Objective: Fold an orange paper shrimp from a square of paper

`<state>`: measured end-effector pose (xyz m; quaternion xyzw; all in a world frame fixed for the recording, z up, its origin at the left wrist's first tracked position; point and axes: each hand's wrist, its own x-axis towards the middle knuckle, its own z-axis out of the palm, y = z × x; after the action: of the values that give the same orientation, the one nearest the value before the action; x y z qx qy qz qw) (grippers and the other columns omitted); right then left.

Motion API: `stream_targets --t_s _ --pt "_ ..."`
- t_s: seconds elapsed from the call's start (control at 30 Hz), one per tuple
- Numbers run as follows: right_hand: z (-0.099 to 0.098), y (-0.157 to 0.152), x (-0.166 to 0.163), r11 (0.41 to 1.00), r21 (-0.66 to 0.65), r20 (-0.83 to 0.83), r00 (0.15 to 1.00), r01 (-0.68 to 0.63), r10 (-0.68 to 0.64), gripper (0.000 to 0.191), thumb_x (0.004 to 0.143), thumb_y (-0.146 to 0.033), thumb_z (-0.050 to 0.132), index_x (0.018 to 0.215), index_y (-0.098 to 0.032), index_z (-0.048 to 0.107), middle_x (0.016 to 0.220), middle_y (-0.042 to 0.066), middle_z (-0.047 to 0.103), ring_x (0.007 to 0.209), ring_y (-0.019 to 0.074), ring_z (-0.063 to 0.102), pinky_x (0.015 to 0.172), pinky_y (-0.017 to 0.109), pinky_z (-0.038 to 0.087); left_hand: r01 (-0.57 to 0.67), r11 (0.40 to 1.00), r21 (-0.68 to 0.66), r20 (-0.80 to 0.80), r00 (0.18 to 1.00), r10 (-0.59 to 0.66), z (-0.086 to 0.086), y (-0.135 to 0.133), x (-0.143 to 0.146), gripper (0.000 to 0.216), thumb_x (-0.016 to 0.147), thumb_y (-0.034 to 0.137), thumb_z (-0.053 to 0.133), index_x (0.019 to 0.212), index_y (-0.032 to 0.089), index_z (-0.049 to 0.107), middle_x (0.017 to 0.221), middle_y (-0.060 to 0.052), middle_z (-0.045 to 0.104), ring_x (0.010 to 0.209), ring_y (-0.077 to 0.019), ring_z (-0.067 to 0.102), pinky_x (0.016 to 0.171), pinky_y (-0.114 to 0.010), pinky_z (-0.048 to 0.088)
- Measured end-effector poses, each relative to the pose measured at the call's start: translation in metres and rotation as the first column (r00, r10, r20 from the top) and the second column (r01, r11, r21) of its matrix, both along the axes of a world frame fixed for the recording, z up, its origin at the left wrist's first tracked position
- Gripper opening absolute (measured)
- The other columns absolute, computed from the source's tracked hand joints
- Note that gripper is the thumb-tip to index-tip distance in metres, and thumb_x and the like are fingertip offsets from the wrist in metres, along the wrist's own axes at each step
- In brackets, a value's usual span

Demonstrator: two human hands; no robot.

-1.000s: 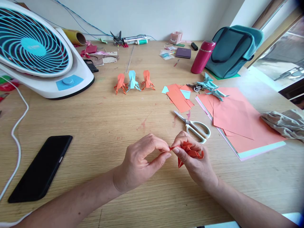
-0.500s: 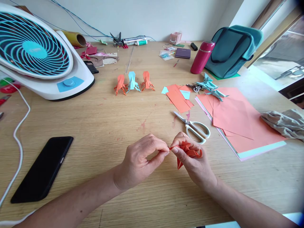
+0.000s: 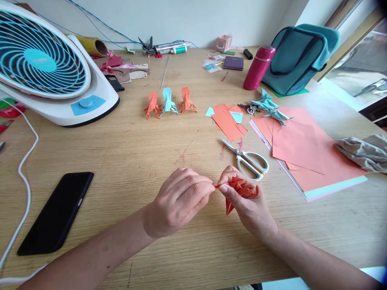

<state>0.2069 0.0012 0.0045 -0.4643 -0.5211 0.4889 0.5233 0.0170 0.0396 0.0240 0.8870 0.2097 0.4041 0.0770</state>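
An orange-red folded paper figure (image 3: 238, 190) with thin pointed strips is pinched in my right hand (image 3: 246, 205), thumb against fingers. My left hand (image 3: 181, 201) is closed, its fingertips pinching the end of a thin strip that sticks out from the figure to the left. The fingers hide part of the figure. Just beyond my right hand lie white-handled scissors (image 3: 249, 161). Farther back stand three finished paper figures: an orange one (image 3: 153, 104), a light blue one (image 3: 167, 100) and another orange one (image 3: 186, 98).
Orange paper pieces (image 3: 227, 123) and a stack of coloured sheets (image 3: 298, 149) lie to the right, with light blue folded figures (image 3: 267, 102) on its far edge. A phone (image 3: 57, 213) and a fan (image 3: 96, 100) stand left. A pink bottle (image 3: 258, 68) and teal bag (image 3: 298, 60) are behind.
My left hand has turned so its back shows more and its fingers lie closer together over the strip. My right hand keeps its hold on the paper figure. The view has shifted slightly.
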Motion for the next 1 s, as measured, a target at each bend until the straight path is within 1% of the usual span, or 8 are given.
stream_targets --t_s 0.1,0.23,0.4,0.5,0.63,0.7,0.83,1.0 --pt "0.0012 -0.0006 -0.0008 1.0 0.013 -0.002 1.0 -0.001 0.001 0.022 0.091 -0.041 0.071 0.079 -0.023 0.069 0.076 -0.001 0.053 0.065 0.0124 0.048 0.057 0.027 0.039 -0.029 0.998 -0.063 0.051 0.998 0.032 0.0006 -0.0023 0.0032 0.02 0.089 0.004 0.065 0.102 0.018 0.062 0.089 -0.006 0.076 0.081 -0.0187 0.071 0.075 -0.033 0.057" --pt "0.0023 -0.0013 -0.0023 1.0 0.021 0.001 1.0 0.003 -0.003 0.023 0.088 -0.043 0.073 0.078 -0.022 0.069 0.075 -0.001 0.053 0.063 0.0121 0.047 0.055 0.027 0.039 -0.053 0.99 -0.129 0.099 0.993 0.066 0.0001 -0.0041 0.0064 0.017 0.089 0.004 0.064 0.097 0.019 0.063 0.085 -0.003 0.075 0.079 -0.0163 0.07 0.074 -0.03 0.057" --pt "0.0014 -0.0018 -0.0032 0.999 0.024 -0.015 1.0 0.02 -0.02 0.023 0.086 -0.043 0.076 0.078 -0.023 0.07 0.073 -0.001 0.053 0.063 0.0118 0.047 0.054 0.025 0.04 -0.015 0.986 -0.166 0.16 0.986 0.042 -0.0012 -0.0038 0.0064 0.019 0.087 0.001 0.065 0.096 0.018 0.064 0.088 -0.005 0.074 0.081 -0.0153 0.071 0.075 -0.027 0.057" --pt "0.0 -0.0019 -0.0031 0.999 0.026 -0.024 0.999 0.03 -0.03 0.02 0.085 -0.041 0.078 0.079 -0.023 0.072 0.073 -0.002 0.054 0.064 0.0117 0.047 0.054 0.025 0.04 -0.023 0.98 -0.2 0.193 0.979 0.062 -0.0015 -0.0037 0.0065 0.018 0.087 0.001 0.066 0.095 0.018 0.065 0.088 -0.004 0.073 0.081 -0.0141 0.07 0.075 -0.025 0.057" --pt "-0.002 -0.0021 -0.003 0.999 0.015 -0.028 0.999 0.041 -0.04 0.02 0.084 -0.042 0.079 0.079 -0.023 0.074 0.074 -0.001 0.054 0.065 0.0131 0.049 0.053 0.026 0.041 0.001 0.97 -0.245 0.224 0.973 0.055 -0.0012 -0.0034 0.0078 0.017 0.09 0.004 0.064 0.095 0.02 0.066 0.086 -0.003 0.073 0.079 -0.0147 0.071 0.074 -0.027 0.059" --pt "-0.003 -0.002 -0.0031 0.999 0.013 -0.03 0.999 0.043 -0.043 0.019 0.084 -0.042 0.078 0.08 -0.024 0.075 0.075 0.0 0.055 0.067 0.0142 0.05 0.054 0.027 0.042 0.005 0.97 -0.241 0.225 0.973 0.051 -0.001 -0.0029 0.008 0.018 0.09 0.004 0.064 0.096 0.021 0.067 0.087 -0.003 0.073 0.08 -0.0149 0.071 0.073 -0.028 0.059" --pt "-0.0036 -0.0011 -0.003 0.998 0.037 0.008 0.999 0.042 -0.043 0.019 0.086 -0.043 0.077 0.08 -0.025 0.076 0.075 0.001 0.059 0.072 0.0158 0.054 0.066 0.031 0.045 0.001 0.98 -0.198 0.214 0.976 0.043 -0.0021 -0.0013 0.0062 0.018 0.09 0.004 0.065 0.095 0.02 0.068 0.088 -0.003 0.073 0.078 -0.0138 0.068 0.07 -0.027 0.057" --pt "-0.0037 -0.0008 -0.0026 0.999 0.02 0.006 0.999 0.04 -0.04 0.019 0.086 -0.041 0.077 0.079 -0.024 0.075 0.075 0.0 0.058 0.072 0.0151 0.053 0.067 0.03 0.043 0.024 0.984 -0.175 0.217 0.976 0.015 -0.0066 -0.0002 0.0038 0.022 0.088 0.001 0.067 0.096 0.021 0.068 0.091 -0.003 0.071 0.08 -0.0136 0.066 0.071 -0.027 0.056"
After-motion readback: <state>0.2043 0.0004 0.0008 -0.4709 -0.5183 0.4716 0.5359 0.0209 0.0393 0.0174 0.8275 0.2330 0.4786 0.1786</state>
